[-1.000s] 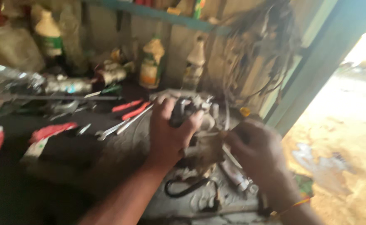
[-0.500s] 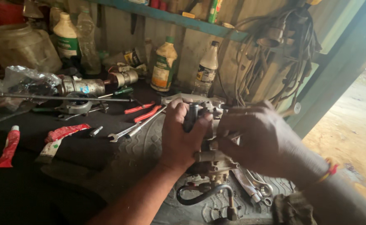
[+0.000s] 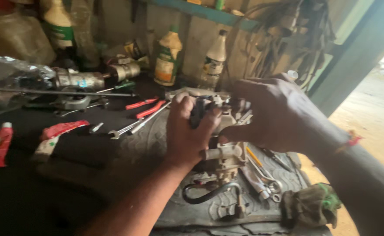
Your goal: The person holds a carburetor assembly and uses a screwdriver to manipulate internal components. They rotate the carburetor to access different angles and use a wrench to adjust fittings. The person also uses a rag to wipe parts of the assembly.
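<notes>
I find my left hand (image 3: pixel 187 135) closed round the upper part of a pale metal carburettor-like casting (image 3: pixel 224 159), fingers curled over a dark fitting at its top, thumb side toward me; the grip is tight and nothing of the palm shows; my right hand (image 3: pixel 275 116) comes in from three o'clock, fingers bent and bunched against the same casting's top, but whether it pinches a small part there I cannot tell, the fingertips being hidden behind the left hand; the casting stands upright at the centre of view on a worn tyre (image 3: pixel 157 144) laid flat as a work surface; a black rubber hose loop (image 3: pixel 207 194) hangs from its base toward six o'clock; at four o'clock of the casting lie several spanners (image 3: pixel 261 179), overlapping, and beyond them at five o'clock a crumpled green-and-brown rag (image 3: pixel 309 205); at nine o'clock of the left hand a combination spanner (image 3: pixel 126 129) lies on the tyre's edge, with red-handled pliers (image 3: pixel 146 107) just beyond it at ten o'clock; further out at nine o'clock two red tubes (image 3: pixel 0 146) lie on the dark bench, well apart from the hands; at eleven o'clock a cylindrical metal part (image 3: pixel 78 81) rests beside a long thin rod; at twelve o'clock plastic bottles (image 3: pixel 168 57) stand against the wall under a blue-green shelf (image 3: pixel 209 13).
</notes>
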